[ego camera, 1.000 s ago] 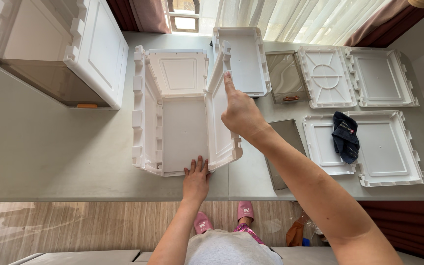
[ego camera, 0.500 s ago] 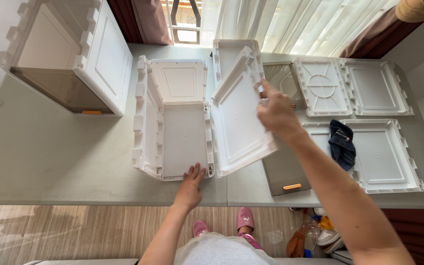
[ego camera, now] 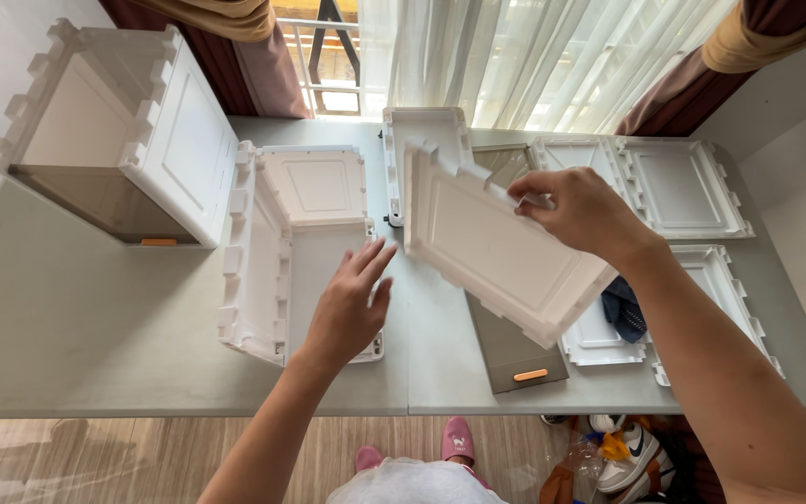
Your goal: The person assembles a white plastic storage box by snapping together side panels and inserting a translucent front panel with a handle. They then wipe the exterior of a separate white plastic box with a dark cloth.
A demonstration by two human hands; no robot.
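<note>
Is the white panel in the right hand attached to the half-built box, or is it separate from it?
Separate. The right hand holds the panel tilted above the table, with a clear gap between it and the box.

Grey table [ego camera: 95, 317] bearing white plastic panels [ego camera: 683, 187], assembled box [ego camera: 114, 140]

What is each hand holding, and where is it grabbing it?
The right hand grips the white panel by its far edge. The left hand holds nothing.

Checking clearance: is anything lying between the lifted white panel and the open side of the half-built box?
Nothing visible on the table lies between them. Only the left hand hovers there, over the half-built box, beside the white panel held up by the right hand.
</note>
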